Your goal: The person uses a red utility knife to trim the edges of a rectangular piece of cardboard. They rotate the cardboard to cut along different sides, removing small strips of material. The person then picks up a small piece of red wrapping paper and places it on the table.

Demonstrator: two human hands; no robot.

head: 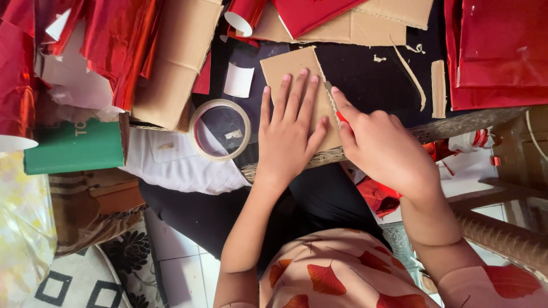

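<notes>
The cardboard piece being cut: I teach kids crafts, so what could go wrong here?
The left hand lies flat on the cardboard piece, its fingers close beside the red-handled cutter in the right hand; a slip could nick them. The piece overhangs the table edge, so it might shift.

We press the left hand point(287, 134) flat on the cardboard piece point(292, 64). The right hand point(381, 145) grips a cutter point(334, 101) at its right edge. The tape roll point(220, 129) lies left; foil sheets point(495, 51) lie far right.
</notes>
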